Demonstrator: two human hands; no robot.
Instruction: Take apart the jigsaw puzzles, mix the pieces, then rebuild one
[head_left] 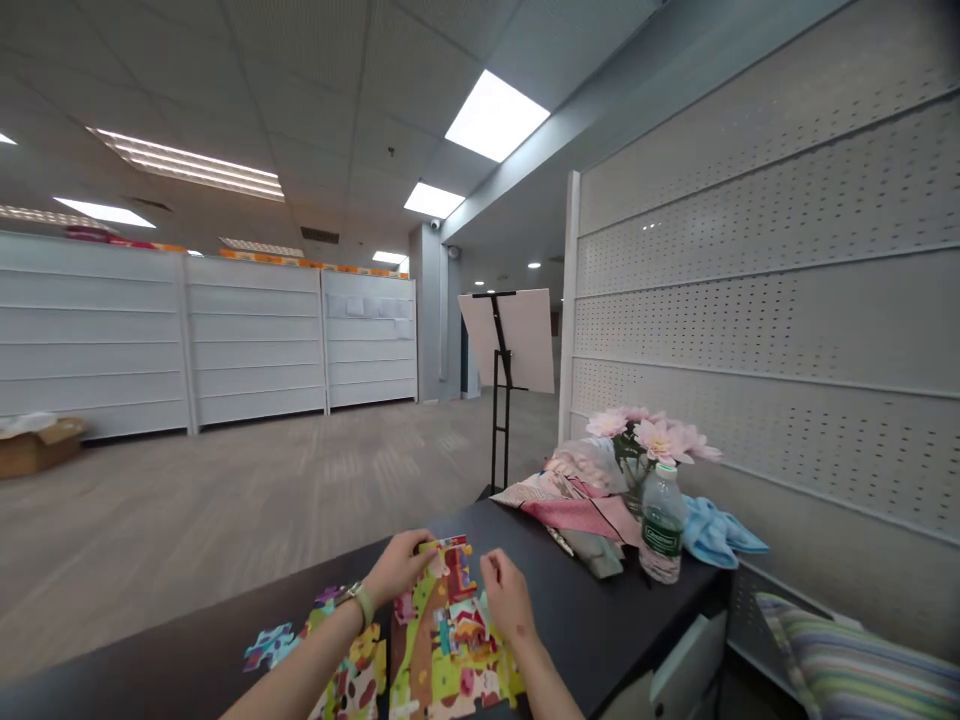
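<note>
Both forearms (pixel 306 655) reach forward, the left hand (pixel 403 567) palm-down, the right hand (pixel 508 592) loosely curled.

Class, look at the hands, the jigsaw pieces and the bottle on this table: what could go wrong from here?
1. The left forearm crosses over the side pieces; a sweep might scatter them.
2. The left hand is at the top edge of the joined pieces; a tug could pull them apart.
3. The bottle stands upright near the right end of the table; a bump might tip it over.
</note>
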